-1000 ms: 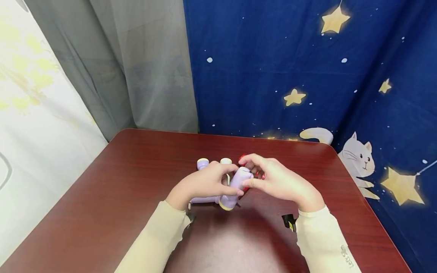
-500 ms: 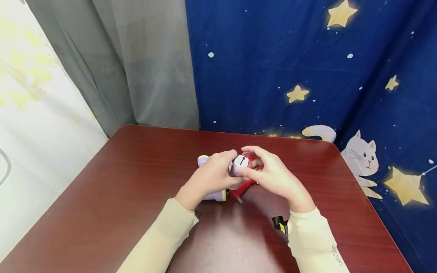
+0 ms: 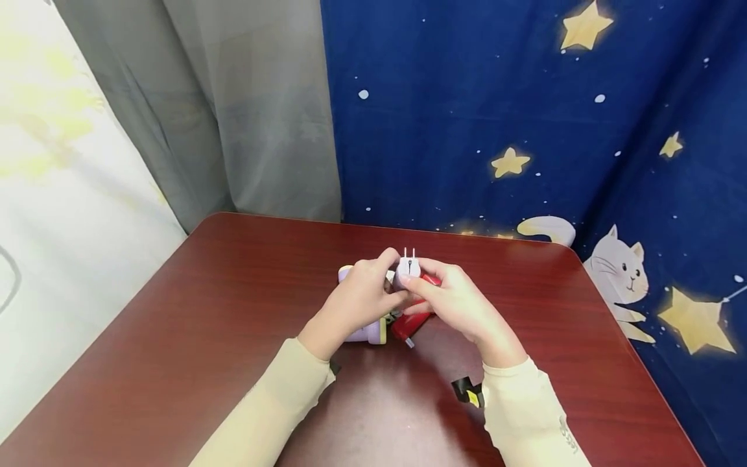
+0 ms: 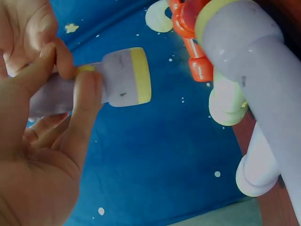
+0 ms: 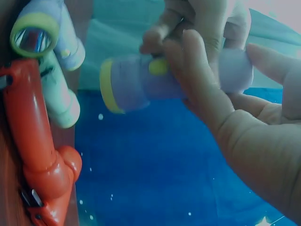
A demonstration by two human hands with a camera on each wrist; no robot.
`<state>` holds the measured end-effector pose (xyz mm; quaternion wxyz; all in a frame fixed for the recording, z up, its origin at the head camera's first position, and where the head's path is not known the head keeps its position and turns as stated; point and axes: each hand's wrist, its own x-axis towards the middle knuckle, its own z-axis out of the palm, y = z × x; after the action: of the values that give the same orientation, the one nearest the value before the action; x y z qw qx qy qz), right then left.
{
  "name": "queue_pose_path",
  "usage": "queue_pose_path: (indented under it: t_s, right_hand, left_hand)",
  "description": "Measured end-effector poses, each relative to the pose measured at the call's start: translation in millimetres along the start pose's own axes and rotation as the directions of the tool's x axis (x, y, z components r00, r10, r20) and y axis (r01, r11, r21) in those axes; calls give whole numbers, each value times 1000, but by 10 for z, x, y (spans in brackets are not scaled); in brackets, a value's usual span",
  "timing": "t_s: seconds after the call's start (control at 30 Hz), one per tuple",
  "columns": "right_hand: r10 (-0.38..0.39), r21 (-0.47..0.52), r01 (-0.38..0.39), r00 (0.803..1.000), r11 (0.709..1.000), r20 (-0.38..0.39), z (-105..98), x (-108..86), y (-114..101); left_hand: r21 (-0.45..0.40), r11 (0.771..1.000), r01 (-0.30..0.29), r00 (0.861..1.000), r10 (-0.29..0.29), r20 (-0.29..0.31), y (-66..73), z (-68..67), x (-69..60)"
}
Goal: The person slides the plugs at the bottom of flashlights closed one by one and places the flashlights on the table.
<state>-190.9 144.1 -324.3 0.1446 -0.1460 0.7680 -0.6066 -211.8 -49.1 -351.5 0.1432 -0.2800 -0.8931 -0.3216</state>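
Both hands hold a purple flashlight (image 3: 409, 271) above the table, its tail end up in the head view. Two metal plug prongs (image 3: 410, 252) stick out of that tail. My left hand (image 3: 363, 293) grips the barrel from the left, thumb and fingers round it. From the other side my right hand (image 3: 456, 303) holds the tail end between thumb and fingers. In the left wrist view the flashlight head (image 4: 124, 77) shows its yellow rim. A yellow switch (image 5: 158, 67) is visible on the barrel in the right wrist view.
Beneath the hands on the table (image 3: 175, 337) lie more flashlights: a purple one (image 3: 367, 333), a red one (image 3: 408, 327) with metal prongs, and a pale green one (image 5: 57, 94). Gray and blue curtains (image 3: 420, 130) hang behind the table.
The flashlight has been lifted off the others and turned tail up. Its prongs, folded flat half a second ago, now stand out from the tail.
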Motion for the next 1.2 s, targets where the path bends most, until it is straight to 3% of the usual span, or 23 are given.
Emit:
queue_pose_path:
  t_s: [0.2,0.33,0.53,0.83,1.07,1.2]
  right_hand:
    - [-37,128,44,998,991,-60,65,4,-26]
    - [-13,151,35,989,988,-146,117,9,-32]
    - [4,185,42,971,982,-241,153,10,-34]
    - [5,204,57,956,977,-295,181,25,-35]
    - [13,181,47,948,982,-318,193,35,-43]
    - [16,158,39,942,987,-334,211,45,-46]
  left_hand:
    - [-8,1000,-25,998,24,-56,18,-59,-3]
    - [23,999,-35,995,37,-94,40,-58,-19]
    - [33,998,-44,993,47,-104,52,-41,-22]
    - [90,992,-89,986,101,-134,70,-45,-26]
    - [146,977,-153,970,177,-165,72,-20,-27]
    - [158,976,-152,969,179,-173,62,-5,-28]
